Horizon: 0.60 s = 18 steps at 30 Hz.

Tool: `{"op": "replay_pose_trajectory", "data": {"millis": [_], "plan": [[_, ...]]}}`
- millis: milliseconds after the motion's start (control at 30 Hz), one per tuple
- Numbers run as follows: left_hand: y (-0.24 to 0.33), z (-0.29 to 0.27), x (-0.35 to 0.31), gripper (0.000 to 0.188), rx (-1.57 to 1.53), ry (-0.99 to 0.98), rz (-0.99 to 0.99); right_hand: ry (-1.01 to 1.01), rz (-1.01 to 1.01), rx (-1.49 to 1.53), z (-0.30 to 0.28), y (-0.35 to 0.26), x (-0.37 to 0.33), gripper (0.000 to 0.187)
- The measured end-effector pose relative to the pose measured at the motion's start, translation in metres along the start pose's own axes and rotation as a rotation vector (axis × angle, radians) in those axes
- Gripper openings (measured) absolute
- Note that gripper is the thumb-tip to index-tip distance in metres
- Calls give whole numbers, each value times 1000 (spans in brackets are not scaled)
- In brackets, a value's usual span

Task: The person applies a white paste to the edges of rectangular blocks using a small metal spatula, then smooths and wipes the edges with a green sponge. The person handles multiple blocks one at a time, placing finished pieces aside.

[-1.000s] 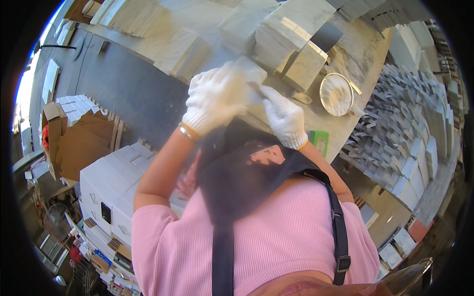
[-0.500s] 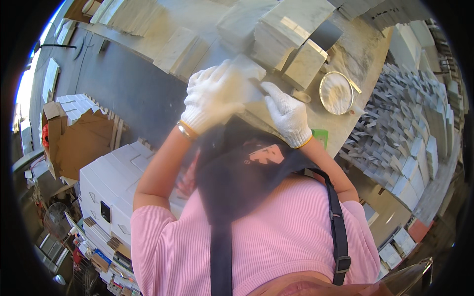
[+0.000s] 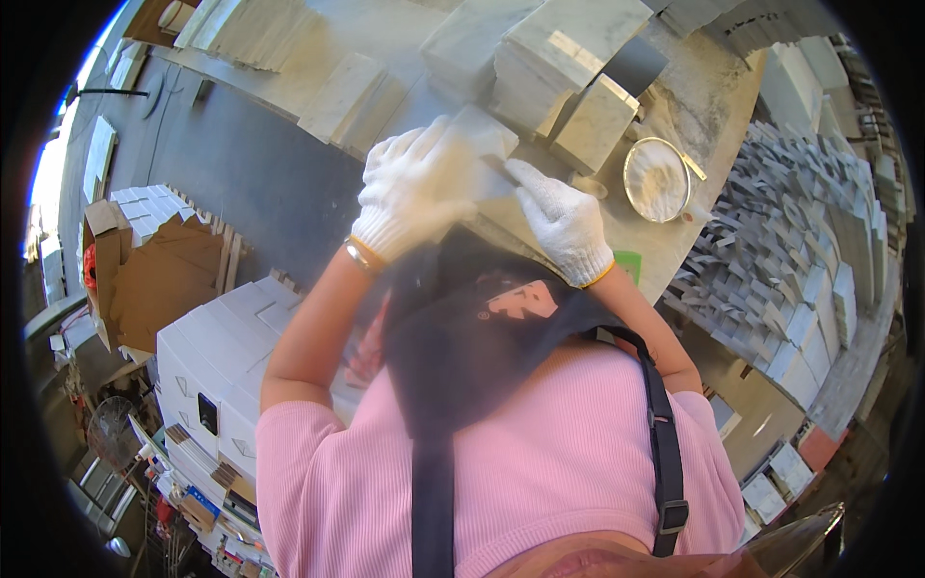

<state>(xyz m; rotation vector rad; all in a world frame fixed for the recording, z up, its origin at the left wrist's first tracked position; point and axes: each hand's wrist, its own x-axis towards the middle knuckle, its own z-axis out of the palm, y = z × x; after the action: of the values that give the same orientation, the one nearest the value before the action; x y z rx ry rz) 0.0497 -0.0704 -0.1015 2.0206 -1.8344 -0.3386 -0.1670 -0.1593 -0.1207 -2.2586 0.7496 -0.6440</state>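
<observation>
My left hand [image 3: 412, 188], in a white knit glove, lies over a pale marble tile [image 3: 489, 133], its thumb apart from its fingers and gripping the tile's near side. A blur of dust or motion softens the tile and the finger edges. Close by on the right, my right hand [image 3: 561, 220], gloved the same way, is closed, with its fingertips at the tile's right corner. Whatever it grips there is hidden. Below both hands hangs my dark apron [image 3: 482, 328], over the near edge of the worktable [image 3: 713, 106].
Stacked marble blocks [image 3: 568, 48] stand just beyond the hands, with more tile stacks [image 3: 352, 101] at the far left. To the right sits a round dish [image 3: 657, 181] of whitish material. Beyond the table is a large pile of grey strips [image 3: 761, 250]; cardboard boxes [image 3: 164, 279] stand left.
My right hand has shifted very slightly, and the dark edge by its fingertips shows less. My left hand and the tile stay almost in place.
</observation>
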Motion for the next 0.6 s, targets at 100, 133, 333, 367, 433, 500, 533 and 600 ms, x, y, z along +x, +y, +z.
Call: {"op": "replay_pose_trajectory", "data": {"millis": [100,133,333,367,433,500,533,600], "plan": [[-1,3,1,89,-12,16,11,-80,14,-79,13,-4,-2,39],[-2,4,2,89,-19,30,20,-171,19,-99,14,-4,-2,39],[-3,2,0,89,-4,48,29,65,8,-18,-4,-4,6,39],[-2,3,-1,89,-6,50,25,-43,23,4,-5,-6,6,38],[-2,3,1,89,-16,50,29,-146,173,53,-2,-13,4,40],[-1,4,2,90,-15,35,19,-286,100,-5,2,-16,3,38],[-1,4,2,91,-21,41,25,-207,152,78,2,-15,2,38],[-1,2,1,92,3,27,21,-138,192,219,2,-13,3,38]]}}
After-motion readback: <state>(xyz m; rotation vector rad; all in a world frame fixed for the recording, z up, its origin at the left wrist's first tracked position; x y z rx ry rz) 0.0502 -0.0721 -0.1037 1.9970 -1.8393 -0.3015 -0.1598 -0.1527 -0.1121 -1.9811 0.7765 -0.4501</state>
